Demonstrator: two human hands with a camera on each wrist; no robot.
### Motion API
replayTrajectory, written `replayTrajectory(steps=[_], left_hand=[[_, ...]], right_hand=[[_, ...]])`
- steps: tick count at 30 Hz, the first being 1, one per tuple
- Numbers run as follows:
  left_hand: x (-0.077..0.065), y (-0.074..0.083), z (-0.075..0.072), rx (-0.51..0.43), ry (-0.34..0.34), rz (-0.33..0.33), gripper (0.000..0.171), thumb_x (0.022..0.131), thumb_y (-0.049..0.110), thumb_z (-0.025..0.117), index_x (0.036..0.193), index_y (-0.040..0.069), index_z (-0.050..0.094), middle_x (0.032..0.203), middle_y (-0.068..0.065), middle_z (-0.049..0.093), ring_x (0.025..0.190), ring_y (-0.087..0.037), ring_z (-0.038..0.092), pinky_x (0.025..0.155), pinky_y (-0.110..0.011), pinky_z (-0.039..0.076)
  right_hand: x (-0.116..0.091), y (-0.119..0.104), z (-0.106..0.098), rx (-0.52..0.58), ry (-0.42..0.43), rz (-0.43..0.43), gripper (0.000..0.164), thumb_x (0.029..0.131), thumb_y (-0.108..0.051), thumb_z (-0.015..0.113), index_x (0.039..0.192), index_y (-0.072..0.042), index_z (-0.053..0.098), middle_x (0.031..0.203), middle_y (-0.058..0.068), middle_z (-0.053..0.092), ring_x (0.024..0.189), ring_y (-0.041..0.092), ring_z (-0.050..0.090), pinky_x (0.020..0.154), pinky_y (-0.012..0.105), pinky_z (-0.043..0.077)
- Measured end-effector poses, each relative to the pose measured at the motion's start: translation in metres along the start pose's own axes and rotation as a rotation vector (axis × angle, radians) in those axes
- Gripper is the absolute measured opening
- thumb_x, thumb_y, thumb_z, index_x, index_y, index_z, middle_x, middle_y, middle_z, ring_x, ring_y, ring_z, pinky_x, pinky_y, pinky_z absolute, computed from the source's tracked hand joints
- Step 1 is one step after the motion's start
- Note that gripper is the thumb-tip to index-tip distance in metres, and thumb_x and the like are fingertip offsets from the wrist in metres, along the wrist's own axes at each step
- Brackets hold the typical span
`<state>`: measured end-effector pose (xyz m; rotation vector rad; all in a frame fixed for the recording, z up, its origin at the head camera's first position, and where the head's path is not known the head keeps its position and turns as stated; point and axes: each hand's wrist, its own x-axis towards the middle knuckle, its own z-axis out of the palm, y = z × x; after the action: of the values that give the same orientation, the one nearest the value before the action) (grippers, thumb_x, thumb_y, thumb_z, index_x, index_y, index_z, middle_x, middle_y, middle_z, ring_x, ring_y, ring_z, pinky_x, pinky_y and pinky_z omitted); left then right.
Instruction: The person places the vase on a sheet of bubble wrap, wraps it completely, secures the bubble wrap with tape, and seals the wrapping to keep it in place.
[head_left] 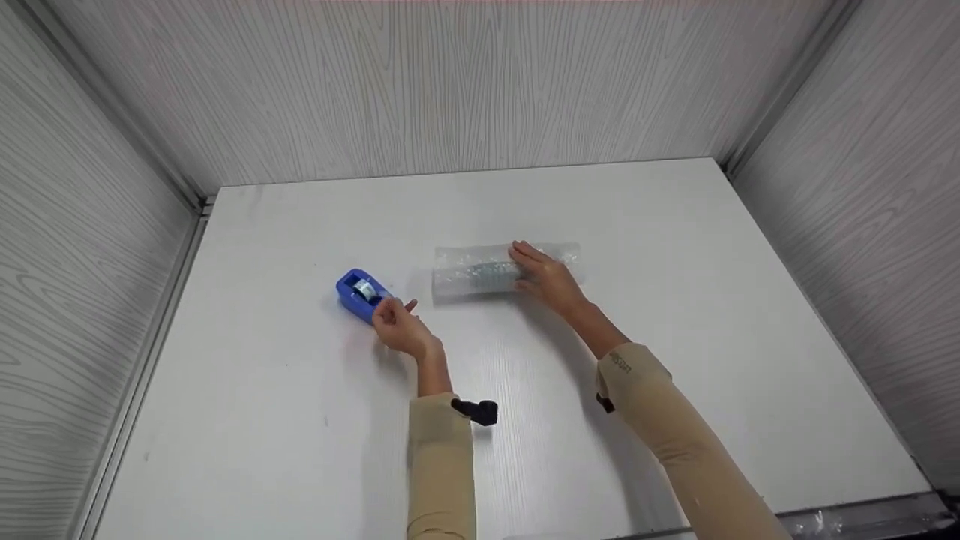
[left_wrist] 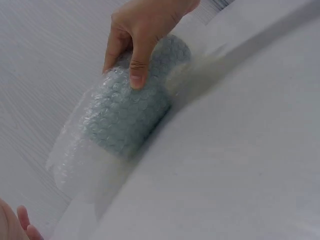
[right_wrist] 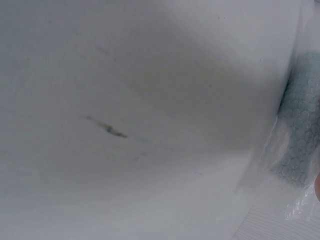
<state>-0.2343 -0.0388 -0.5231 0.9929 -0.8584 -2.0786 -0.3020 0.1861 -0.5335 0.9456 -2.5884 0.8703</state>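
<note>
A pale green cylinder rolled in clear bubble wrap point(head_left: 484, 276) lies sideways on the white tabletop. The right hand point(head_left: 551, 285) grips it right of its middle, fingers over the far side; in the left wrist view its thumb point(left_wrist: 138, 72) presses the near face. Loose wrap extends past both ends of the cylinder. To the left sits a blue tape dispenser point(head_left: 355, 300) with a small tape roll point(head_left: 365, 289) inside. At its near right end the left hand point(head_left: 405, 330) has thumb and forefinger pinched together on the tape end; the clear strip itself barely shows.
Pale wood-patterned panels point(head_left: 465, 90) wall in the table at the back and both sides. At the near right edge, clear plastic point(head_left: 825, 523) lies on a dark strip. Small dark marks point(right_wrist: 111, 130) show on the tabletop in the right wrist view.
</note>
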Motion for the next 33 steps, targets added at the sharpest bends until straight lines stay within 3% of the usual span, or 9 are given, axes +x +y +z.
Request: replayTrajectory(steps=[3,9,10,12,16,19,25,27,33], left_hand=[[0.003,0.01,0.007,-0.075,0.0,-0.157,0.015,0.09,0.007,0.055,0.103,-0.002,0.056,0.095,-0.012,0.058,0.07,-0.02,0.062,0.066,-0.029,0.044],[0.064,-0.056,-0.005,-0.386,0.011,-0.536,0.019,0.075,0.014,0.071,0.079,0.007,0.054,0.084,-0.003,0.051,0.077,-0.016,0.057,0.064,-0.028,0.045],[0.066,-0.058,-0.007,-0.397,0.023,-0.558,0.02,0.075,0.015,0.071,0.081,0.008,0.053,0.086,-0.002,0.049,0.078,-0.015,0.054,0.064,-0.027,0.044],[0.042,-0.029,-0.003,-0.36,0.09,-0.599,0.018,0.081,0.018,0.068,0.091,0.01,0.056,0.095,-0.001,0.047,0.085,-0.014,0.049,0.069,-0.025,0.043],[-0.015,0.04,0.009,-0.236,0.206,-0.607,0.038,0.089,0.016,0.061,0.124,0.009,0.053,0.127,-0.007,0.043,0.107,-0.016,0.043,0.086,-0.024,0.039],[-0.016,0.04,0.009,-0.238,0.243,-0.55,0.043,0.087,0.007,0.061,0.129,0.003,0.051,0.139,-0.008,0.04,0.123,-0.017,0.038,0.096,-0.026,0.033],[0.005,-0.001,0.004,-0.383,0.277,-0.345,0.031,0.079,0.003,0.07,0.11,-0.003,0.065,0.126,-0.01,0.054,0.117,-0.015,0.048,0.096,-0.025,0.036],[0.008,-0.006,0.003,-0.406,0.291,-0.347,0.029,0.077,0.004,0.072,0.105,-0.002,0.067,0.127,-0.011,0.053,0.118,-0.016,0.047,0.095,-0.024,0.036],[0.008,0.002,0.001,-0.464,0.318,-0.523,0.034,0.084,0.004,0.065,0.118,0.003,0.062,0.142,-0.013,0.035,0.129,-0.023,0.033,0.104,-0.03,0.025]], right_hand=[[0.001,0.001,-0.001,-0.005,0.008,0.004,0.058,0.078,-0.008,0.071,0.13,0.001,0.048,0.136,0.015,0.042,0.126,0.028,0.037,0.101,0.031,0.031],[0.002,-0.003,0.001,-0.016,-0.019,0.042,0.058,0.079,-0.008,0.07,0.132,-0.001,0.047,0.138,0.012,0.041,0.128,0.025,0.035,0.101,0.029,0.03],[0.002,-0.003,0.001,-0.017,-0.021,0.044,0.058,0.079,-0.007,0.07,0.132,-0.001,0.047,0.138,0.012,0.041,0.128,0.025,0.035,0.101,0.029,0.03],[0.002,-0.004,0.002,-0.02,-0.019,0.041,0.058,0.079,-0.007,0.071,0.132,0.0,0.047,0.138,0.013,0.041,0.127,0.025,0.035,0.101,0.029,0.031],[0.002,-0.003,0.003,-0.027,0.003,0.023,0.058,0.077,-0.006,0.072,0.131,0.001,0.048,0.137,0.013,0.042,0.127,0.026,0.036,0.1,0.03,0.031],[0.002,-0.002,0.003,-0.022,0.01,0.013,0.058,0.078,-0.007,0.071,0.131,0.001,0.048,0.137,0.014,0.042,0.127,0.026,0.036,0.101,0.03,0.031],[0.002,-0.003,0.003,-0.025,0.001,0.02,0.058,0.078,-0.006,0.071,0.131,0.001,0.048,0.137,0.014,0.042,0.127,0.027,0.036,0.1,0.031,0.032],[0.002,-0.004,0.003,-0.029,-0.006,0.032,0.058,0.079,-0.007,0.071,0.131,0.0,0.048,0.138,0.013,0.041,0.127,0.026,0.036,0.101,0.031,0.031],[0.002,-0.003,0.002,-0.027,-0.006,0.037,0.057,0.079,-0.007,0.07,0.131,-0.001,0.048,0.138,0.012,0.041,0.127,0.025,0.036,0.101,0.029,0.029]])
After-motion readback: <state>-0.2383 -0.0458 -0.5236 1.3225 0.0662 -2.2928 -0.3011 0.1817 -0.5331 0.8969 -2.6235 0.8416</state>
